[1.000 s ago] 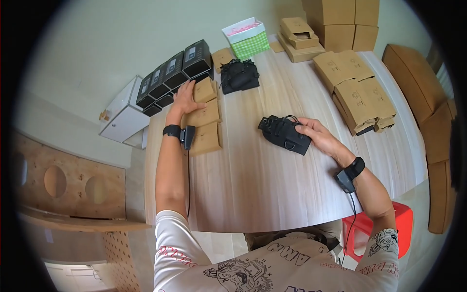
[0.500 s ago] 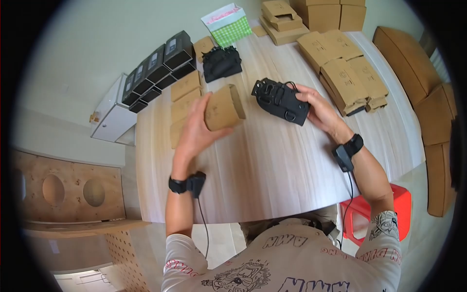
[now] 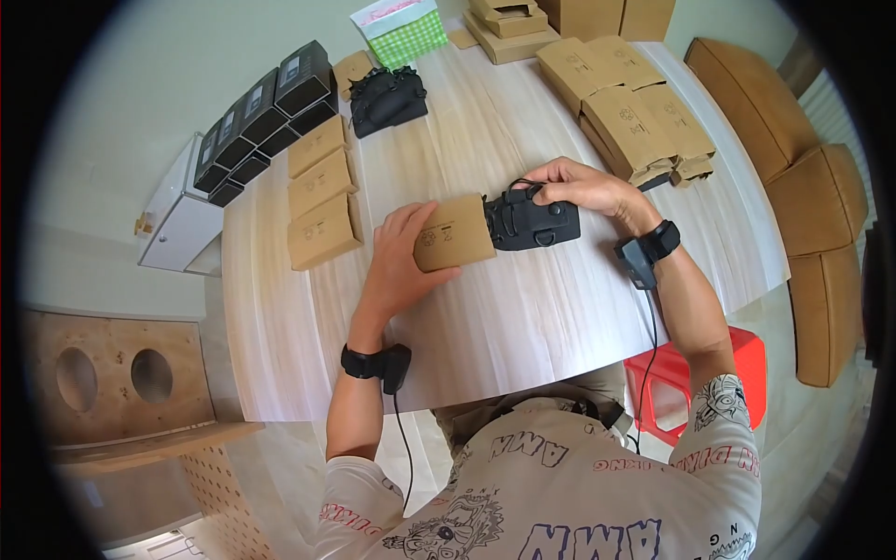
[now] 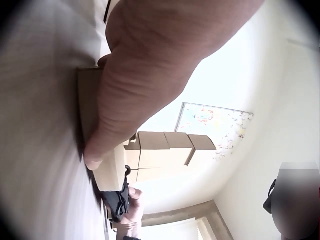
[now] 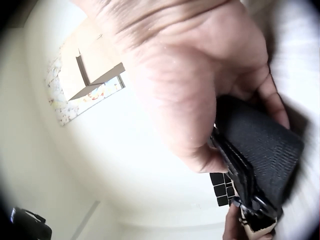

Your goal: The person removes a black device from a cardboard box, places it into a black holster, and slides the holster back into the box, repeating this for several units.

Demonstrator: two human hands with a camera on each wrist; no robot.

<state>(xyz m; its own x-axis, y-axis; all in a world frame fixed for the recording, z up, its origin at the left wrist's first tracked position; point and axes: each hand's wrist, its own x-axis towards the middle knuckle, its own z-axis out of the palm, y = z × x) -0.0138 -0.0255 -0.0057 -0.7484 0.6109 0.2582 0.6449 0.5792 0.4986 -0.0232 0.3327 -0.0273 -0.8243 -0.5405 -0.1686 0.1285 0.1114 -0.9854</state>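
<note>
In the head view my left hand (image 3: 397, 257) grips a small brown cardboard box (image 3: 455, 233) low over the wooden table (image 3: 485, 322), thumb along its near side. My right hand (image 3: 597, 191) holds a black pouch (image 3: 537, 219) with straps and metal rings, thumb on top. The pouch's left end meets the box's right end, which the right wrist view shows as an open cardboard mouth (image 5: 260, 230) against the strapped end. Seen from the left wrist, the thumb (image 4: 95, 160) presses along the box (image 4: 107, 172), with the pouch (image 4: 117, 202) beyond.
Three brown boxes (image 3: 322, 187) line the table's left side, beside stacked black boxes (image 3: 266, 107). More black strapped gear (image 3: 387, 98) lies at the back, near a green checked bag (image 3: 406, 37). Brown cartons (image 3: 625, 121) sit at the right. A red stool (image 3: 747, 383) stands below the table edge.
My left hand has picked up a brown box from the left group and carried it rightward to the black pouch. The right hand has turned the pouch so its strapped end faces the box.
</note>
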